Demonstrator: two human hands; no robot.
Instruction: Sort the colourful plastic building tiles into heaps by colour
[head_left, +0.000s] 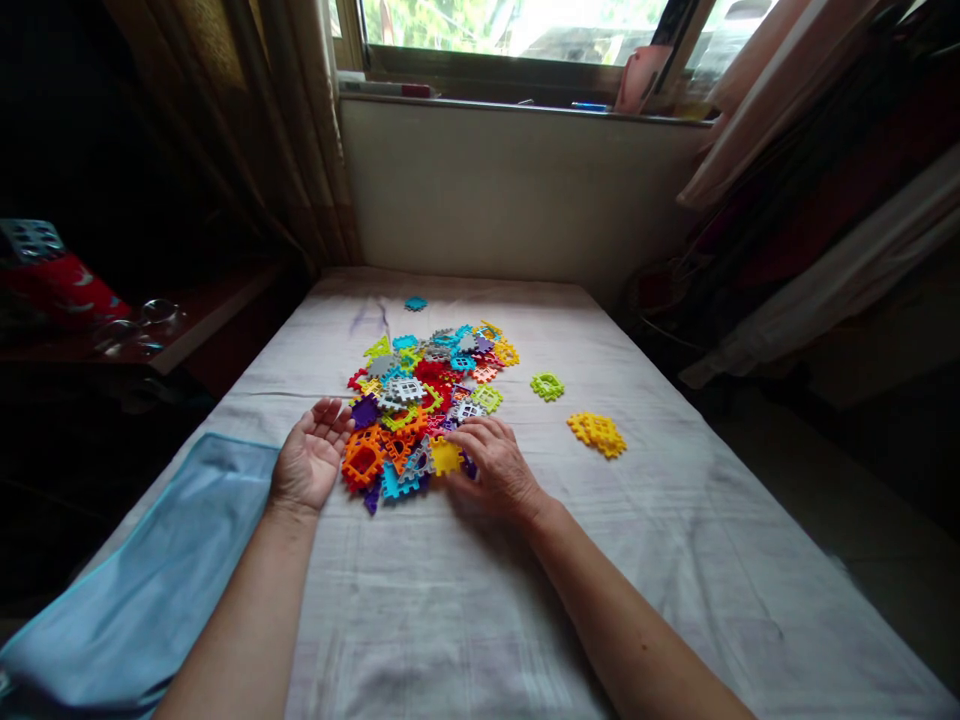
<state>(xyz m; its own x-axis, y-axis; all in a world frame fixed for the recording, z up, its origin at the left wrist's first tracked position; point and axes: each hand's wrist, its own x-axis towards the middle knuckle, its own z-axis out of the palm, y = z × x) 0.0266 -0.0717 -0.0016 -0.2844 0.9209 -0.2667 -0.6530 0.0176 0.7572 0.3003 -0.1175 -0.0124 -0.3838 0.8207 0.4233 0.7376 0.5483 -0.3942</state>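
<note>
A heap of flat, toothed plastic pieces [435, 385] in many colours lies on the pale cloth. My left hand [309, 455] rests palm up at the heap's left side, fingers apart and holding nothing, beside a purple piece [365, 411] and an orange piece [363, 457]. My right hand [491, 462] reaches over the heap's right front edge, its fingertips at a yellow square piece [445, 456]; whether they grip it is hidden. Several yellow pieces [597, 434] lie stacked to the right, with a green piece [547, 386] nearer the heap.
A blue piece [415, 303] lies behind the heap. Blue fabric [172, 560] covers the front left of the cloth [465, 620]. Beyond the left edge are glasses [159, 312] and a red item [67, 290]. A wall and window stand behind; clothes hang at right.
</note>
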